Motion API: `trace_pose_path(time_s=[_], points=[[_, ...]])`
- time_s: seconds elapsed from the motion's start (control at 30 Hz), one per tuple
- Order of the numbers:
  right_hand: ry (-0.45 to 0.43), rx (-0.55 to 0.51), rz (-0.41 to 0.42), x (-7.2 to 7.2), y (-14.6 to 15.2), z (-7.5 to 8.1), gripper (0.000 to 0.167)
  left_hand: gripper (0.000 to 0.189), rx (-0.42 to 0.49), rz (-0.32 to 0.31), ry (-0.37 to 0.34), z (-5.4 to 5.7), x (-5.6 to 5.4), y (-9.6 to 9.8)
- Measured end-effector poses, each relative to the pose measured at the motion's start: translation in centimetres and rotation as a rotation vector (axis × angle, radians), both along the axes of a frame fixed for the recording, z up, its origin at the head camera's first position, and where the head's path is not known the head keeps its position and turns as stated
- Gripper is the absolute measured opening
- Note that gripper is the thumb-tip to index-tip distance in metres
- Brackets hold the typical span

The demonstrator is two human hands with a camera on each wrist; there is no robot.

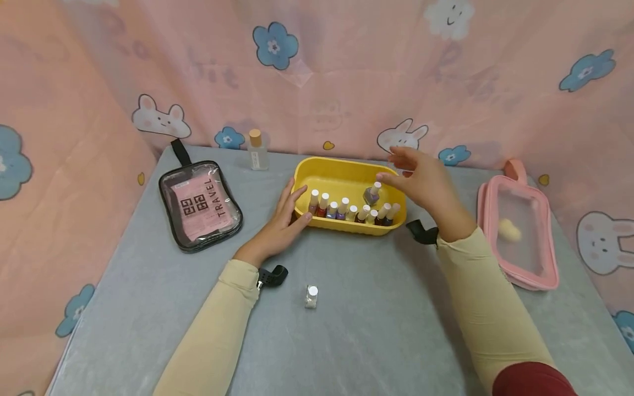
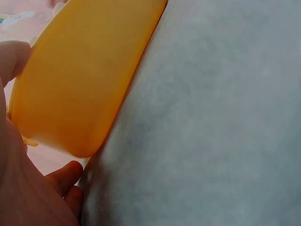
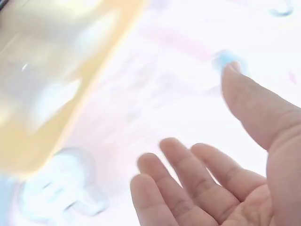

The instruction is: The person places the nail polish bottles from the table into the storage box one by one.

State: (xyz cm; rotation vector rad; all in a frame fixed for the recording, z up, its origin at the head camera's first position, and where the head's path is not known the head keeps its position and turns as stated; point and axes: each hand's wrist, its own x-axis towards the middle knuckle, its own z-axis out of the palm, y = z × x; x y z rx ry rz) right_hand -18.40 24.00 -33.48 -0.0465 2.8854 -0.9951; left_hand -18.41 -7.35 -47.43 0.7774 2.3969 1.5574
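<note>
My left hand point(image 1: 282, 228) rests against the left end of a yellow plastic tub point(image 1: 327, 168), thumb near the front rim and fingers spread along the side. In the left wrist view the thumb lies at the rim of the tub point(image 2: 80, 80). Several nail polish bottles point(image 1: 342, 209) with white caps stand in a row along its front wall. Behind them a purple nail polish bottle point(image 1: 371, 194) leans apart from the row. Just above it hovers my right hand point(image 1: 421, 179), thumb and fingers parted with nothing between. The right wrist view shows those fingers point(image 3: 183, 188) loosely bent.
A small clear nail polish bottle point(image 1: 311, 297) with a white cap lies on the grey cloth in front. A black-edged clear pouch point(image 1: 200, 206) is at left, a wooden-capped glass bottle point(image 1: 257, 151) behind. At right lies a pink clear pouch point(image 1: 520, 231).
</note>
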Motion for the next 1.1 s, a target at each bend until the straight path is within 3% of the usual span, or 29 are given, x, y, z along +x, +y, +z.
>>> trace_pose_path(time_s=[0.13, 0.23, 0.37, 0.57, 0.7, 0.87, 1.1], points=[[0.097, -0.077, 0.054, 3.6, -2.2, 2.2, 0.074, 0.068, 0.003, 0.003, -0.005, 0.1, 0.0, 0.2], [0.127, -0.124, 0.124, 5.9, -4.2, 2.3, 0.068, 0.068, -0.004, 0.001, -0.002, 0.1, -0.1, 0.1], [0.148, -0.161, 0.252, 8.3, -6.4, 0.8, 0.068, 0.068, -0.009, 0.002, 0.002, 0.1, -0.2, 0.1], [0.153, -0.095, 0.442, 11.1, -9.0, -2.8, 0.07, 0.067, -0.01, 0.005, -0.008, 0.2, -0.1, 0.0], [0.132, -0.041, 0.514, 12.1, -10.0, -4.8, 0.069, 0.068, -0.007, 0.004, -0.012, 0.3, 0.0, -0.1], [0.107, -0.03, 0.52, 12.4, -10.4, -6.5, 0.061, 0.068, -0.004, 0.009, -0.009, 0.3, 0.1, 0.0], [0.071, -0.084, 0.534, 12.4, -10.5, -7.8, 0.026, 0.067, 0.0, 0.014, -0.013, 0.2, 0.0, 0.0]])
